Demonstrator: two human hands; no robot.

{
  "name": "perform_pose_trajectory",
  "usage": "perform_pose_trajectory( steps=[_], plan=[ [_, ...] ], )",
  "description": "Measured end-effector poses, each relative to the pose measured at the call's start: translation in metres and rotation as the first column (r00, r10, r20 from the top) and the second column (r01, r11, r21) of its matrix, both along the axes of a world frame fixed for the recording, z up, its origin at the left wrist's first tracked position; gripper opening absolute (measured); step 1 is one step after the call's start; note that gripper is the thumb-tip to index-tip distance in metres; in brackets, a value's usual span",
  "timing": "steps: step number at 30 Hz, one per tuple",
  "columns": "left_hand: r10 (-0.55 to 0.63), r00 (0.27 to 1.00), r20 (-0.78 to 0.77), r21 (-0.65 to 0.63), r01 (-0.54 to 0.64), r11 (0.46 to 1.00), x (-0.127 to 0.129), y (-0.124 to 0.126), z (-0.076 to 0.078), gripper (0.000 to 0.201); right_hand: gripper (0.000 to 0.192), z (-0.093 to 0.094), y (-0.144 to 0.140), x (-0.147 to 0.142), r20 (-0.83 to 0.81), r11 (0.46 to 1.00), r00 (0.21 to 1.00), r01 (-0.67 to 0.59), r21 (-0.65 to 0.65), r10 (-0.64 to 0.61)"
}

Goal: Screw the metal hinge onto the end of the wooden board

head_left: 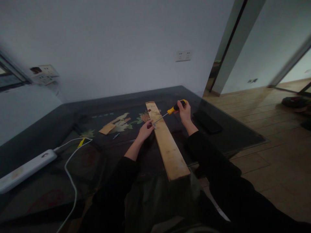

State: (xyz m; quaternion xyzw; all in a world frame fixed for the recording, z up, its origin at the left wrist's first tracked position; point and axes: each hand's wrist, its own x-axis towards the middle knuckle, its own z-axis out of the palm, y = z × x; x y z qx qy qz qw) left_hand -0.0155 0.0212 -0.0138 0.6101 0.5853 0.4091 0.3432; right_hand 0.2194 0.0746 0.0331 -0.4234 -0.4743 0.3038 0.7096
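- Power strip [26, 168] lies at the near left of the dark table [218, 136], its white cable [70, 174] trailing toward you.
- A small wood offcut [107, 128] sits further in, well apart from your hands.
- Your left hand [145, 130] pinches a screw [154, 124] at the left edge of the wooden plank [167, 144]; the screw looks barely started.
- Your right hand [184, 110] is clenched round the yellow-handled screwdriver [170, 111], tip touching the screw.
- A black phone [207, 121] lies to the right.

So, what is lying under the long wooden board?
The long wooden board rests on a dark glass-topped table with a flower pattern; its near end overhangs the edge. What lies directly beneath it is hidden.
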Motion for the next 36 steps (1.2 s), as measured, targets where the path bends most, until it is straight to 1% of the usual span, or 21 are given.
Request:
perform_pose_trajectory(
  steps=[4, 8, 11, 15, 18, 20, 22, 23, 25, 27, 29, 31, 33, 36],
  plan=[
    [-0.006, 1.0, -0.022, 0.006, 0.006, 1.0, 0.001, -0.001, 0.0, 0.045, 0.058, 0.002, -0.003, -0.002, 0.017, 1.0, 1.0, -0.007, 0.011, 0.006],
    [-0.035, 0.997, -0.062, 0.004, 0.036, 0.999, 0.001, -0.003, 0.001, 0.039, 0.063, 0.005, -0.005, -0.002, 0.045, 1.0, 0.999, -0.007, 0.006, 0.007],
    [-0.039, 0.996, -0.081, 0.012, 0.041, 0.999, 0.001, -0.003, 0.001, 0.037, 0.064, 0.008, -0.008, -0.002, 0.095, 1.0, 0.995, -0.004, -0.015, 0.005],
    [-0.026, 0.997, -0.072, 0.02, 0.027, 0.999, 0.0, -0.002, -0.001, 0.035, 0.061, 0.012, -0.015, -0.003, 0.162, 1.0, 0.987, -0.007, -0.025, 0.011],
    [-0.021, 0.998, -0.051, 0.028, 0.023, 0.999, 0.001, -0.002, -0.001, 0.035, 0.057, 0.022, -0.02, -0.004, 0.234, 0.999, 0.972, -0.028, -0.024, 0.033],
    [-0.026, 0.999, -0.033, 0.036, 0.027, 0.999, 0.001, -0.003, 0.0, 0.035, 0.056, 0.034, -0.023, -0.006, 0.325, 0.998, 0.944, -0.058, -0.028, 0.064],
    [-0.034, 0.999, -0.006, 0.04, 0.034, 0.999, 0.001, -0.004, 0.001, 0.036, 0.056, 0.053, -0.026, -0.011, 0.458, 0.995, 0.883, -0.097, -0.036, 0.103],
    [-0.036, 0.999, 0.011, 0.041, 0.036, 0.998, 0.002, -0.004, 0.002, 0.037, 0.056, 0.064, -0.027, -0.015, 0.537, 0.992, 0.834, -0.12, -0.045, 0.125],
    [-0.034, 0.998, 0.047, 0.041, 0.032, 0.999, 0.002, -0.003, 0.001, 0.038, 0.052, 0.089, -0.03, -0.024, 0.689, 0.981, 0.701, -0.17, -0.089, 0.184],
    [-0.022, 0.997, 0.074, 0.032, 0.02, 0.999, 0.001, -0.001, 0.0, 0.038, 0.045, 0.115, -0.033, -0.036, 0.789, 0.963, 0.561, -0.227, -0.146, 0.252],
    [-0.018, 0.996, 0.082, 0.02, 0.016, 1.0, 0.001, 0.001, -0.001, 0.037, 0.039, 0.138, -0.037, -0.047, 0.85, 0.942, 0.431, -0.27, -0.198, 0.302],
    [-0.025, 0.997, 0.075, 0.023, 0.023, 0.999, 0.0, 0.002, -0.003, 0.038, 0.037, 0.157, -0.041, -0.058, 0.887, 0.929, 0.319, -0.271, -0.252, 0.334],
    [-0.03, 0.998, 0.064, 0.044, 0.027, 0.999, -0.001, 0.003, -0.003, 0.039, 0.039, 0.17, -0.044, -0.067, 0.909, 0.927, 0.241, -0.252, -0.279, 0.339],
    [-0.032, 0.998, 0.059, 0.064, 0.028, 0.998, -0.002, 0.003, -0.004, 0.038, 0.039, 0.182, -0.048, -0.077, 0.944, 0.942, 0.119, -0.176, -0.286, 0.308]
  ],
)
